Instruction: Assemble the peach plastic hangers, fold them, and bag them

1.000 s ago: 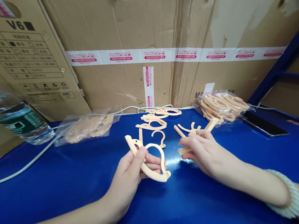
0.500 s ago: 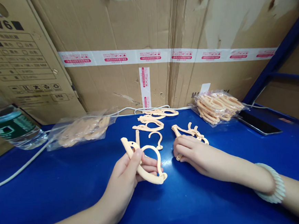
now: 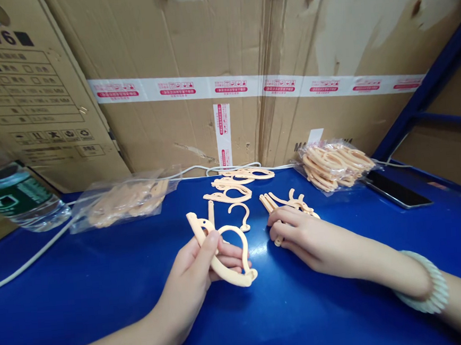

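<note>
My left hand point(image 3: 200, 273) is closed on a peach plastic hanger piece point(image 3: 238, 275) with a curved loop, thumb on top, held just above the blue table point(image 3: 104, 289). My right hand point(image 3: 303, 238) lies on the table with its fingers curled over a thin peach strip point(image 3: 278, 239), beside several loose hanger parts point(image 3: 292, 204). A small hook piece point(image 3: 242, 214) rests between the hands, farther back.
More peach hanger pieces point(image 3: 232, 188) lie toward the back. A clear bag of parts point(image 3: 124, 199) sits at left and another bag point(image 3: 336, 164) at right. A water bottle point(image 3: 14, 195), white cable point(image 3: 30, 260), black phone point(image 3: 397, 194) and cardboard boxes point(image 3: 222, 61) surround the table.
My right hand has come down from a raised hold onto the table by the loose parts. My left hand keeps the looped piece almost still.
</note>
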Available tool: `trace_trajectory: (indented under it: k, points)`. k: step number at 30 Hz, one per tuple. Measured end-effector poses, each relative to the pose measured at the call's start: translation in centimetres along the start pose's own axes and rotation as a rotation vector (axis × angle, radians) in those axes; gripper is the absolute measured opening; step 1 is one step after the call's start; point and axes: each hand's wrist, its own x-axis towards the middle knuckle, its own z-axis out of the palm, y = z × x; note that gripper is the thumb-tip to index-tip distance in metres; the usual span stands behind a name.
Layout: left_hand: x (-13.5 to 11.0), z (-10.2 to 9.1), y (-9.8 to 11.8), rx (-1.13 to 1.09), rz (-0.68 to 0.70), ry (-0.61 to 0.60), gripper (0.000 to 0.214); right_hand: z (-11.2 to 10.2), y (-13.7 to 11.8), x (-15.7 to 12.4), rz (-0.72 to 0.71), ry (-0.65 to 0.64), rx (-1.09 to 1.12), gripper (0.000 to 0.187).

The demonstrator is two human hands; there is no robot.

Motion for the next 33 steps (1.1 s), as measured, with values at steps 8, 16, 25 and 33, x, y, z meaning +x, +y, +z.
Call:
trace_trajectory:
  k: [8, 16, 25, 33]
  points:
    - [0.1, -0.2, -0.1, 0.025, 0.005, -0.018, 0.045, -1.3, 0.1, -0.7, 0.070, -0.041, -0.087, 0.023]
    - [0.1, -0.2, -0.2, 0.048, 0.005, -0.031, 0.044, -0.7, 0.9, 0.0, 0.096, 0.012, -0.089, 0.013]
    - [0.2, -0.6, -0.1, 0.049, -0.004, -0.147, 0.035, -0.1, -1.2, -0.3, -0.132, 0.220, -0.157, 0.031]
    - [-0.7, -0.8, 0.4, 0.477, 0.276, -0.304, 0.021, 1.3, -3.6, -0.2, -0.429, 0.162, -0.215, 0.027]
